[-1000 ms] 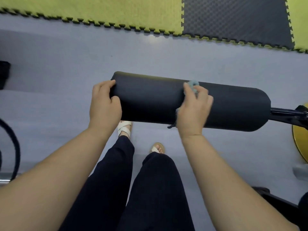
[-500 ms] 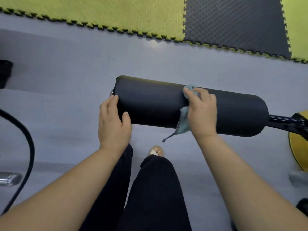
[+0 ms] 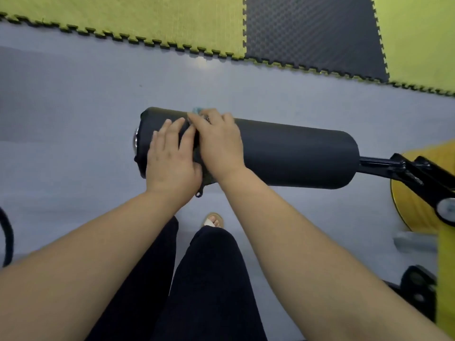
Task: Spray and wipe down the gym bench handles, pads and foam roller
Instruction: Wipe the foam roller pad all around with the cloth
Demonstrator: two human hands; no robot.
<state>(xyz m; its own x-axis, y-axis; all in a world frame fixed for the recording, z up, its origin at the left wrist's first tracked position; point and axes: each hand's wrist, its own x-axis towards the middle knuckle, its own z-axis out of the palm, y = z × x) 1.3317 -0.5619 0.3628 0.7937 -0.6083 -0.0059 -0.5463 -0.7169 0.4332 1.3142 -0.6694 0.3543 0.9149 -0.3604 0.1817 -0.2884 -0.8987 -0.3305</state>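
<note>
The black foam roller (image 3: pixel 295 153) lies across the middle of the view on a black metal bar (image 3: pixel 379 162) that leaves it at the right. My right hand (image 3: pixel 219 143) presses a light blue cloth (image 3: pixel 197 110) flat onto the roller near its left end; only a corner of the cloth shows above the fingers and a dark tag hangs below. My left hand (image 3: pixel 170 158) rests on the roller's left end with straight fingers, touching my right hand.
Grey floor (image 3: pixel 73 119) lies under the roller. Yellow and dark interlocking mats (image 3: pixel 172 18) run along the far side. A yellow bench part (image 3: pixel 418 193) and black frame (image 3: pixel 428 183) stand at the right. A black cable (image 3: pixel 6 239) curves at the left edge. My legs are below.
My right hand has slid the cloth leftward along the roller, from its middle to its left end. My left hand shifted from the roller's end face onto its top beside the right hand.
</note>
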